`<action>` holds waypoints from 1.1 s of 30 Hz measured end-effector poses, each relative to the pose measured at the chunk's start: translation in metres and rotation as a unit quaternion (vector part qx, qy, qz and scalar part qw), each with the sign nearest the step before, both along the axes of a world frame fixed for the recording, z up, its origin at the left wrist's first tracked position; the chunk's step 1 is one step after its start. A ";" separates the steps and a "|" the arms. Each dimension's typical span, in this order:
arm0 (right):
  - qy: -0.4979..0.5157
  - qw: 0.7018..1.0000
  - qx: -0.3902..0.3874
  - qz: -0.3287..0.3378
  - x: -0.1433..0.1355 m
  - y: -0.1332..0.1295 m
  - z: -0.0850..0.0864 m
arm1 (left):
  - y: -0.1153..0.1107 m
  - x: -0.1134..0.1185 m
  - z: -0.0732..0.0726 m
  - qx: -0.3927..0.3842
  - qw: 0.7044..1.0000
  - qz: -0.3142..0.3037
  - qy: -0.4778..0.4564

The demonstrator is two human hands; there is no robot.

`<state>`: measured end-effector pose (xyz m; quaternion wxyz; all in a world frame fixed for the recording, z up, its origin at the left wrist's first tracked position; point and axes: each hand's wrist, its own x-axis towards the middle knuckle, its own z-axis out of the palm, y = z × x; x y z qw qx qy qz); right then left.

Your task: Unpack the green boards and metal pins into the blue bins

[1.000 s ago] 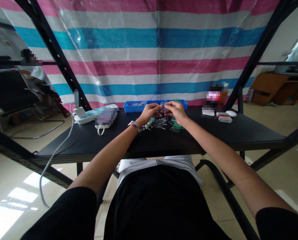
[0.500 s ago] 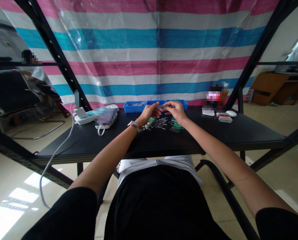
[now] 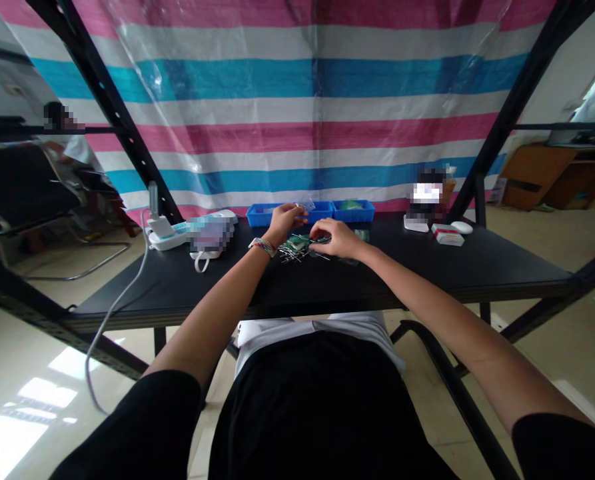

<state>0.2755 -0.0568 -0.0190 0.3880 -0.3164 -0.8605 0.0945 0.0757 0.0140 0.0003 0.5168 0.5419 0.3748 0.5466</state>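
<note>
My left hand (image 3: pixel 286 221) pinches a small clear plastic bag (image 3: pixel 306 204) in front of the blue bins. Below it on the black table lies a loose heap of thin metal pins (image 3: pixel 293 253) with green pieces (image 3: pixel 297 241) among them. My right hand (image 3: pixel 338 238) reaches down at the right side of this heap. Its thumb and fingers are bent together around the pin ends; what they grip, if anything, is too small to make out. Another green packet (image 3: pixel 362 235) shows partly behind the right hand.
Blue bins (image 3: pixel 354 215) stand along the table's back edge, before a striped sheet (image 3: pixel 317 153). On the left are a power strip (image 3: pixel 170 239) and a white-strapped pouch (image 3: pixel 212 237). A red-and-white box (image 3: pixel 448 235) and a white oval object (image 3: pixel 462 227) sit right. A person sits far left.
My hands have moved apart. The left went back and left, where a clear bag now shows in its fingers. The right came down and left onto the pin heap.
</note>
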 end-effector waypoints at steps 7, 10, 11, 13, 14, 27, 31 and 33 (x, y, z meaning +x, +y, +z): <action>-0.146 0.989 0.026 0.030 0.001 -0.009 0.003 | 0.026 -0.019 0.001 -0.033 0.994 0.090 -0.060; -0.165 0.985 0.030 0.028 0.001 -0.005 0.000 | 0.032 -0.027 0.000 -0.037 0.988 0.103 -0.112; -0.168 0.985 0.032 0.031 0.001 -0.004 -0.001 | 0.033 -0.029 0.000 -0.040 0.985 0.108 -0.125; -0.171 0.984 0.039 0.039 0.001 -0.002 -0.002 | 0.035 -0.033 -0.001 -0.043 0.981 0.122 -0.145; -0.170 0.984 0.044 0.043 0.000 -0.002 -0.002 | 0.036 -0.035 -0.001 -0.044 0.979 0.130 -0.151; 0.068 0.995 0.007 -0.071 -0.002 0.006 0.000 | 0.049 -0.044 -0.004 -0.107 0.977 0.136 -0.128; 0.215 0.967 -0.107 -0.086 -0.004 0.015 -0.003 | 0.048 -0.046 0.000 -0.125 0.972 0.122 -0.157; 0.292 0.938 -0.172 -0.073 -0.004 0.019 -0.003 | 0.044 -0.048 0.004 -0.137 0.964 0.092 -0.207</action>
